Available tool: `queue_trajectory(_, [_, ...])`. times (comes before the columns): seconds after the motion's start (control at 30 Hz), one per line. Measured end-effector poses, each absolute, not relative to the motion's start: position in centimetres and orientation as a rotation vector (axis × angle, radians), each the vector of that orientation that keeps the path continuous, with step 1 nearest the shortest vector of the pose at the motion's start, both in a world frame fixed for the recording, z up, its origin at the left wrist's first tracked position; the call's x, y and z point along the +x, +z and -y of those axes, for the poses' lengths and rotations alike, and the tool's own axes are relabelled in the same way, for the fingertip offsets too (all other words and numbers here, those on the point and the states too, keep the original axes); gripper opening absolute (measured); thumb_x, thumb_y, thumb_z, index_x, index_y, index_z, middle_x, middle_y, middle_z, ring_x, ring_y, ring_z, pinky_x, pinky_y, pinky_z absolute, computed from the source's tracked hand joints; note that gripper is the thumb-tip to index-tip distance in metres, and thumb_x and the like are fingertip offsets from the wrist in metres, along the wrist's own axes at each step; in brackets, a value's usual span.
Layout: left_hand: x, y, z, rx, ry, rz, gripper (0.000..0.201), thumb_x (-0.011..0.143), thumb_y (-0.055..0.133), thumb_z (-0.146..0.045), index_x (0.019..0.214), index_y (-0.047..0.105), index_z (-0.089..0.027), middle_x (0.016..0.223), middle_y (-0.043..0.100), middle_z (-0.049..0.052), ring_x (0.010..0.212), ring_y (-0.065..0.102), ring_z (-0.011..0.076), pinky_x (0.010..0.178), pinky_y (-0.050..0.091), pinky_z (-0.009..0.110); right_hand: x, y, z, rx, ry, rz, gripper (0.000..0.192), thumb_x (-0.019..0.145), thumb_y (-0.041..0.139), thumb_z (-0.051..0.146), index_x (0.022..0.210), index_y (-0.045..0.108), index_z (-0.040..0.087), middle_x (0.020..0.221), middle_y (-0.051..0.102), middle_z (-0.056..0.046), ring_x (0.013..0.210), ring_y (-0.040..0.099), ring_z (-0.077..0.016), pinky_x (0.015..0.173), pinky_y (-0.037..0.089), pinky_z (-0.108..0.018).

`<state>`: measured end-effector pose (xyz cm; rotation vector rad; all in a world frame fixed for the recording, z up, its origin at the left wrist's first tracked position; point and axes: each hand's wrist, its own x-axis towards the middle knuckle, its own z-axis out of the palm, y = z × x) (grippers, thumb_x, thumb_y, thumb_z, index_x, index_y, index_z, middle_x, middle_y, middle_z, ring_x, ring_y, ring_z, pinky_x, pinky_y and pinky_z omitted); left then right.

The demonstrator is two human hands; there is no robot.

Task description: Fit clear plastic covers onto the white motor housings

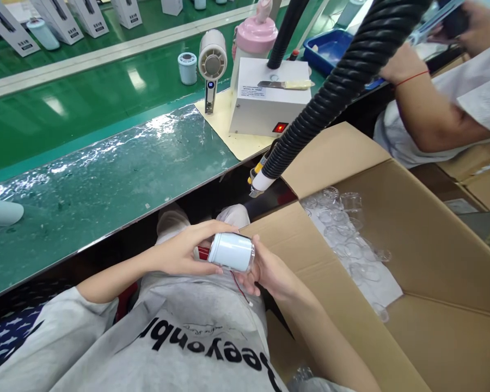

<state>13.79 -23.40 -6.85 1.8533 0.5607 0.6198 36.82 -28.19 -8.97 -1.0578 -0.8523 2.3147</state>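
I hold a small white cylinder point(231, 251) over my lap, below the edge of the workbench. My left hand point(188, 250) grips its left end and my right hand point(265, 269) cups its right end, where a clear cap sits. A thin red wire point(240, 288) hangs from the cylinder across my grey shirt.
An open cardboard box point(424, 239) at my right holds several clear plastic caps point(347, 234). A black ribbed hose point(330, 92) ends in a nozzle just above my hands. On the green bench stand a white control box point(265, 103), a small fan point(211, 65) and a pink jar point(255, 35). Another person's arm point(428, 109) is at the far right.
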Motion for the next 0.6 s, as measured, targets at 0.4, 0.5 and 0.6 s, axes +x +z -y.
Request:
queue_trajectory(0.4, [13.3, -6.4, 24.2, 1.584, 0.551, -0.672, 0.074, 0.084, 0.080, -0.044, 0.150, 0.051, -0.027, 0.129, 0.069, 0.012, 0.102, 0.073, 0.0231, 0.081, 0.061, 0.032, 38.2, -9.2, 29.2, -0.843, 1.094, 1.753, 0.053, 0.090, 0.078, 0.023, 0.138, 0.063, 0.041, 0.149, 0.060, -0.004, 0.137, 0.058, -0.0296, 0.114, 0.049, -0.052])
queue_trajectory(0.5, [12.9, -6.5, 24.0, 1.735, 0.573, -0.594, 0.083, 0.082, 0.083, -0.039, 0.155, 0.045, -0.033, 0.153, 0.056, 0.013, 0.137, 0.058, 0.0321, 0.111, 0.051, 0.045, 38.1, -9.1, 29.2, -0.980, 1.390, 1.459, 0.047, 0.088, 0.080, 0.042, 0.133, 0.068, 0.035, 0.137, 0.069, -0.008, 0.125, 0.067, -0.0307, 0.101, 0.060, -0.048])
queue_trajectory(0.6, [12.7, -6.7, 23.9, 1.803, 0.568, -0.550, 0.083, 0.087, 0.079, -0.034, 0.158, 0.037, -0.038, 0.161, 0.048, 0.011, 0.147, 0.048, 0.0311, 0.119, 0.044, 0.047, 37.8, -9.1, 29.2, -1.017, 1.551, 1.248, 0.041, 0.085, 0.081, 0.049, 0.124, 0.074, 0.038, 0.125, 0.076, -0.004, 0.109, 0.074, -0.0266, 0.088, 0.065, -0.039])
